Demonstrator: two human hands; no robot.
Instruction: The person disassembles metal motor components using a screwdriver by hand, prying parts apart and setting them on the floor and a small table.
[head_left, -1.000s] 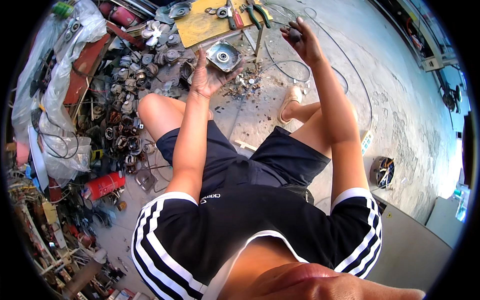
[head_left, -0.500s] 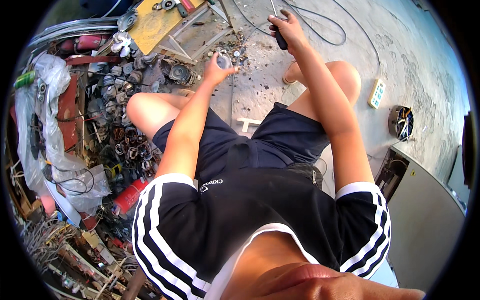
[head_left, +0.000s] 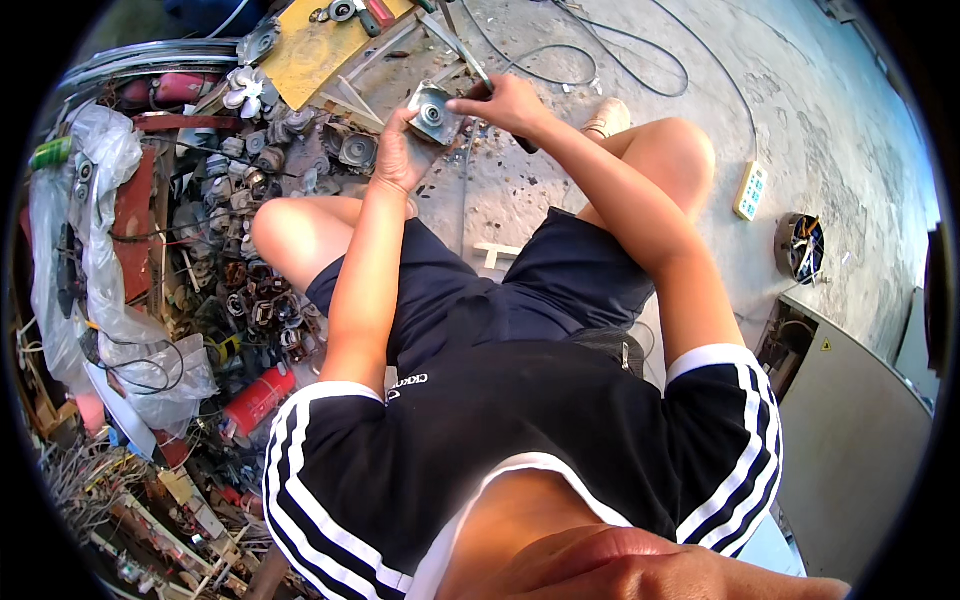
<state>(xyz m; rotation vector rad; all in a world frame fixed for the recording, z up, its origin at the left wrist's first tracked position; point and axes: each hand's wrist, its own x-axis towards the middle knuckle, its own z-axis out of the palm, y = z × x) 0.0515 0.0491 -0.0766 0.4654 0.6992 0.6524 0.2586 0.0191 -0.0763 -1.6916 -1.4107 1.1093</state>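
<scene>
A square, grey metal motor end cover (head_left: 433,113) with a round raised centre is held up in front of me, its face turned upward. My left hand (head_left: 402,160) grips it from the left and below, fingers closed around its edge. Over its right side reaches my right hand (head_left: 508,104), with fingertips at the cover's right edge. In that palm I hold a screwdriver, whose black handle (head_left: 527,146) shows below the hand; its tip cannot be made out. Beside my left hand, a similar square motor part (head_left: 358,150) lies on the ground.
A yellow-topped low table (head_left: 315,50) with tools stands ahead. Heaped motor parts (head_left: 265,300) and a red cylinder (head_left: 260,400) lie at left. On the right are a power strip (head_left: 748,190), a round tin (head_left: 782,250) of tools, and a grey cabinet (head_left: 850,420). Cables cross the floor.
My right hand has moved left and down, bringing the screwdriver to the cover. My left hand has shifted left, and the cover now shows its face more fully.
</scene>
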